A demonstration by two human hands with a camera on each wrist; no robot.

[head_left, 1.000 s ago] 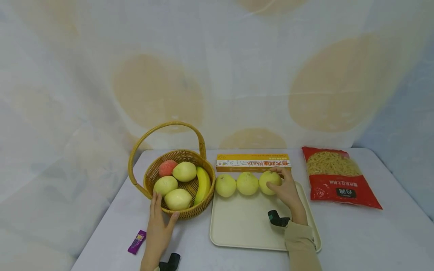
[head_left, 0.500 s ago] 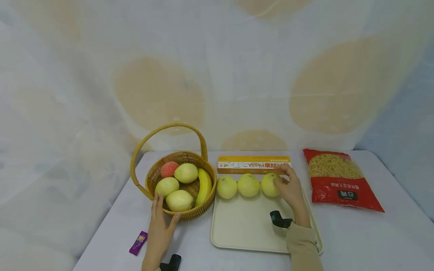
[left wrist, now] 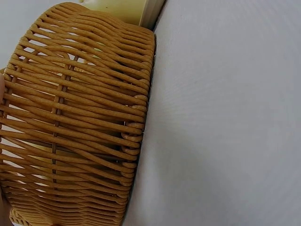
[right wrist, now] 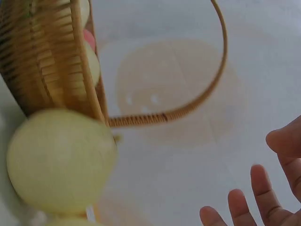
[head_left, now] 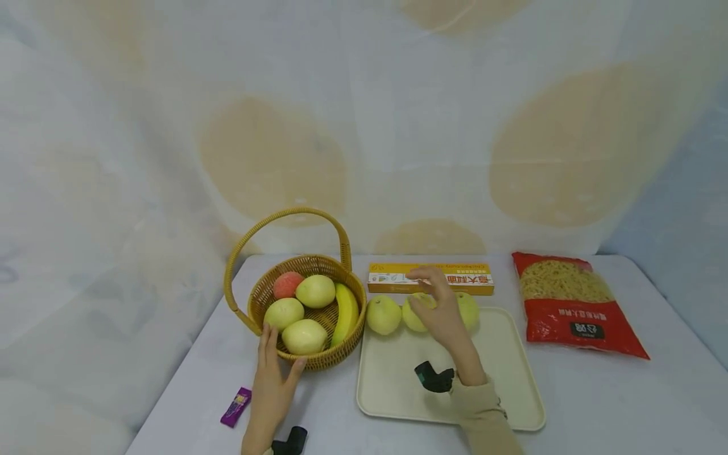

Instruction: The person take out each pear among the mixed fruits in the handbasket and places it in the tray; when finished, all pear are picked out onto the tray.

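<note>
My left hand rests against the near left side of a wicker basket, fingers straight and thumb by the front rim. Inside the basket lie a red peach-like fruit, several pale green oval fruits and a banana. Over a cream tray, my right hand hovers with bent, spread fingers and nothing between them. Three round yellow-green fruits line the tray's far edge: the left one is in full view, while the hand partly covers the middle one and the right one.
Behind the tray lies a yellow and white pasta box. A red bag of pasta is at the right. Near my left wrist is a small purple packet. The basket's tall handle arches above its rim.
My right hand has left the right-hand round fruit and moved left, in front of the middle one. My left hand stays at the basket. The head view has shifted slightly.
</note>
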